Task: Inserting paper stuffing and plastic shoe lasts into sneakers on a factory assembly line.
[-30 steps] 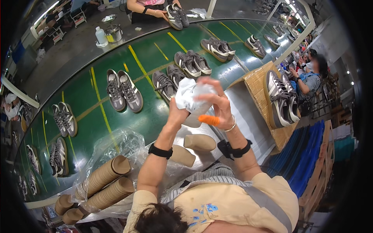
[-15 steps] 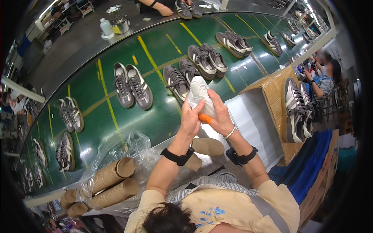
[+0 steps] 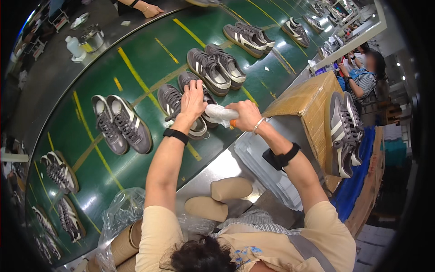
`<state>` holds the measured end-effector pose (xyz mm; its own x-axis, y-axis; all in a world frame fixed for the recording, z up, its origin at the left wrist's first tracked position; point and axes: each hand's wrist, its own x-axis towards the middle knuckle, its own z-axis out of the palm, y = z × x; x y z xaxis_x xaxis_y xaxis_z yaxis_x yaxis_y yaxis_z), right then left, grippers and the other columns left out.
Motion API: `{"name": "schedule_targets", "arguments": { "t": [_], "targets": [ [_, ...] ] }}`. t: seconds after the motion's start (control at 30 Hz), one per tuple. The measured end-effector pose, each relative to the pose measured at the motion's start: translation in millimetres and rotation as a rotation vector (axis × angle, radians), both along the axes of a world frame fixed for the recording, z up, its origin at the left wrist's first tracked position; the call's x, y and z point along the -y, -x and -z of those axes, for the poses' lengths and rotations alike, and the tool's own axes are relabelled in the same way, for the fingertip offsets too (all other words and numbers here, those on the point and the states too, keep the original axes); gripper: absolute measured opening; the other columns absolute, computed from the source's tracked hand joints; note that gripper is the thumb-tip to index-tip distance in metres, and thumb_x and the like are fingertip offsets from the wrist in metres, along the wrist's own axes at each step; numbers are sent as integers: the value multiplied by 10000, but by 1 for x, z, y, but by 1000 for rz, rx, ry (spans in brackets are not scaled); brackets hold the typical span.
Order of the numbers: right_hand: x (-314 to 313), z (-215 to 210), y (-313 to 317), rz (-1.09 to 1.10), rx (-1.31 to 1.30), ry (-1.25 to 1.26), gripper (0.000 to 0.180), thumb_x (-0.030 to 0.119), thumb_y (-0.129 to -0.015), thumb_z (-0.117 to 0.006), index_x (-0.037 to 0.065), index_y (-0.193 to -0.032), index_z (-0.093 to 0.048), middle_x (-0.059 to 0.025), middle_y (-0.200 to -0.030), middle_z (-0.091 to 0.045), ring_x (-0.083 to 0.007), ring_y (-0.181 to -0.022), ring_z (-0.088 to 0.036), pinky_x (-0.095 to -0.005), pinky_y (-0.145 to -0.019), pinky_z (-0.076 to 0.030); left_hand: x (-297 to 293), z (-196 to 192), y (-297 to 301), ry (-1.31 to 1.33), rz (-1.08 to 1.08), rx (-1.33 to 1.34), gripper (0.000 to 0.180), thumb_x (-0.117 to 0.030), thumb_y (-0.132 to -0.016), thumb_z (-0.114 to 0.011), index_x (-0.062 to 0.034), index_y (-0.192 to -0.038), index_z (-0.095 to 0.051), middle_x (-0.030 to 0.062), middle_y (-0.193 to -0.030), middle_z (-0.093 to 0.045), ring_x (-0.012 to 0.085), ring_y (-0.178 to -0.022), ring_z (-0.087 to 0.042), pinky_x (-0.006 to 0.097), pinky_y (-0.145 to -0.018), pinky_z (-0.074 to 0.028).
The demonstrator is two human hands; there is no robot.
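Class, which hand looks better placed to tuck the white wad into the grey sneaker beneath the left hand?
Probably the right hand: it grips the white wad, whose free end points toward the grey sneaker. The left hand lies over that sneaker, without the wad, perhaps steadying the shoe.

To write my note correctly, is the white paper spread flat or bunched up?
Bunched up: the white paper forms a narrow, rounded bundle in the right hand.

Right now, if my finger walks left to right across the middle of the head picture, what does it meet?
Grey pair → left hand → white wad → right hand → box → last pair. I skipped the shoes by the left hand because they overlap it.
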<state>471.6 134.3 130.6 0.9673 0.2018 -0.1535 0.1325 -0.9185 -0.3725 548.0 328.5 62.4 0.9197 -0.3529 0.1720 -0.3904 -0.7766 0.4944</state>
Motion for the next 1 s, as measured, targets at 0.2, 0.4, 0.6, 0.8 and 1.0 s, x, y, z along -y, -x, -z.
{"name": "schedule_targets", "arguments": {
  "t": [0.2, 0.4, 0.6, 0.8, 1.0],
  "targets": [
    [-62, 3, -61, -36, -57, 201, 165, 101, -655, -684, 6, -789, -676, -233, -832, -661, -382, -811, -659, -441, -706, -541, -22, 3, -16, 117, 164, 3, 453, -178, -691, -667, 7, -1052, -465, 234, -1014, -547, 438, -888, -568, 493, -758, -474],
    [-53, 24, -42, -314, 90, 262, 395, 205, -772, -663, -29, -1030, -476, -217, -930, -609, -365, -842, -620, -433, -742, -503, -37, -1, -19, 156, 158, -57, 417, -195, -697, -684, -8, -1021, -500, 206, -1022, -548, 426, -904, -565, 480, -762, -475],
    [-26, 61, -57, -393, 81, 103, 357, 160, -783, -654, -30, -985, -430, -244, -926, -577, -404, -835, -596, -453, -729, -490, -33, -11, -18, 134, 174, -30, 440, -195, -703, -690, -30, -1070, -511, 155, -1156, -508, 416, -926, -575, 472, -778, -491],
    [-30, 69, -92, -280, 52, 76, 391, 240, -697, -766, 16, -884, -505, -189, -863, -623, -392, -818, -611, -466, -706, -489, -94, -17, -20, 148, -44, 218, 341, -200, -739, -682, -56, -1028, -571, 128, -1147, -549, 350, -971, -571, 428, -844, -463],
    [-55, 73, -109, -143, 161, 248, 504, 159, -644, -800, 30, -964, -433, -187, -866, -631, -380, -811, -634, -459, -687, -510, -247, -20, -19, -35, -866, 269, 421, -231, -724, -729, 0, -1027, -550, 167, -994, -568, 351, -983, -555, 440, -852, -449]
  ]
}}
